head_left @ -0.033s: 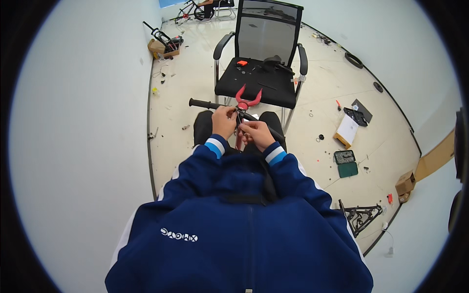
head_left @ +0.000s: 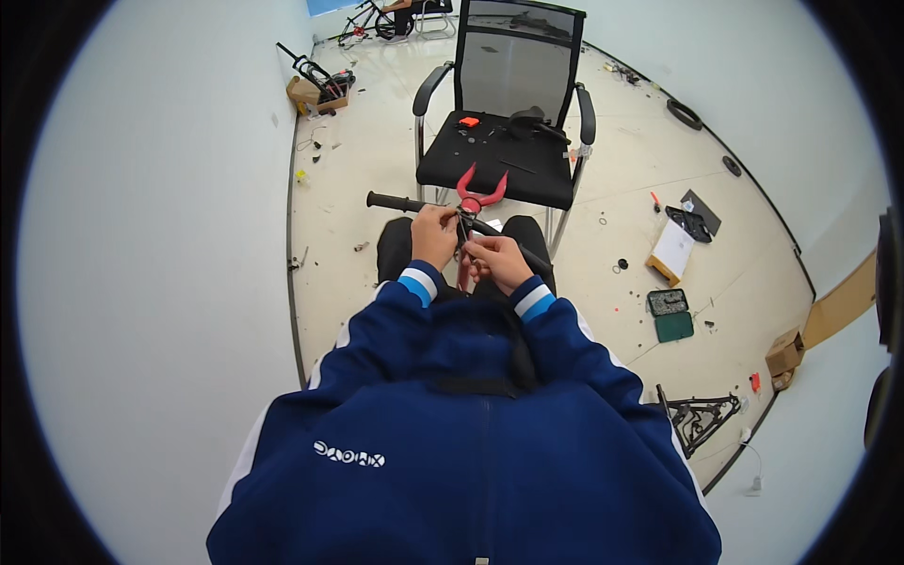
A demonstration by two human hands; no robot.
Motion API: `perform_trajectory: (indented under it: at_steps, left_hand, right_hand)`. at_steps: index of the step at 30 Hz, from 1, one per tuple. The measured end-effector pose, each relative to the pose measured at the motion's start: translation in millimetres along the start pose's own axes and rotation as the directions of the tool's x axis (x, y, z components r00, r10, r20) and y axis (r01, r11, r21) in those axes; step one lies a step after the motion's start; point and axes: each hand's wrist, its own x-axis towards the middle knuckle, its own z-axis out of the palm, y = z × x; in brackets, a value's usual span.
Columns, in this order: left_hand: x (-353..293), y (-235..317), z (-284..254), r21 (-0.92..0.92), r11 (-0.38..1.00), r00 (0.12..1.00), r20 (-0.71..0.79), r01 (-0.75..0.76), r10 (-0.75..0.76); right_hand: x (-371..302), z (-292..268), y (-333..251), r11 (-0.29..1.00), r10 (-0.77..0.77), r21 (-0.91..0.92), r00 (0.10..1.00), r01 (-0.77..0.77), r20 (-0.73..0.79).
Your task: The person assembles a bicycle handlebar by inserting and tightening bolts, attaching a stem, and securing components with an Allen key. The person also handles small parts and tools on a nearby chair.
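At the lower middle of the frame, a navy jacket (head_left: 490, 499) with white-striped sleeves fills the nearest space, and two dark-trousered knees (head_left: 394, 250) show beyond it. Between them, near the centre, the left hand (head_left: 435, 237) has thumb and fingers drawn narrow against the middle of a black handlebar (head_left: 405, 202). The right hand (head_left: 497, 261) sits just below and to the right, its fingers curled narrow close to the same joint; whether either hand pinches a small part there, I cannot tell.

A red bicycle fork (head_left: 481, 200) rises just beyond the fingertips, its two prongs pointing toward the top of the frame, while a reddish tube (head_left: 463, 275) runs down between the hands. The handlebar's gripped end reaches out left of the left hand.

At lower right lies a black bicycle frame (head_left: 702, 419); above it, an open green case (head_left: 674, 328). Beyond the fork, at upper centre, a black mesh-backed armchair (head_left: 443, 168) bears a bicycle saddle (head_left: 530, 120) and a small orange object (head_left: 469, 122). A black tyre (head_left: 685, 114) lies at upper right, and a bicycle (head_left: 381, 25) stands at the top left.
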Motion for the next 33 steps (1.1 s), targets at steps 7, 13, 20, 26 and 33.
perform_trajectory:
  at_steps: [7,13,20,26,33]
  left_hand:
    - [4.0,3.4,-7.0,0.137,0.961,0.968,0.098,-0.241,0.229]
    - [13.3,12.1,-17.5,0.183,0.964,0.958,0.247,-0.191,0.143]
    - [27.6,3.2,-16.9,0.247,0.93,0.925,0.333,-0.274,0.184]
    - [37.1,-5.5,-23.0,0.27,0.882,0.899,0.324,-0.385,0.293]
    - [45.8,-7.7,-27.3,0.209,0.928,0.863,0.473,-0.309,0.18]
  right_hand:
    - [1.5,2.9,4.7,0.999,0.03,0.032,0.999,-0.03,0.019]
    - [9.1,19.3,-6.9,0.978,0.076,-0.182,0.986,-0.103,-0.149]
    - [6.2,30.5,-11.5,0.99,0.009,-0.138,0.988,-0.031,-0.154]
    - [7.5,21.2,-2.1,0.976,-0.119,-0.201,0.975,0.08,-0.19]
    - [10.1,12.3,2.9,0.962,-0.199,-0.234,0.946,0.14,-0.255]
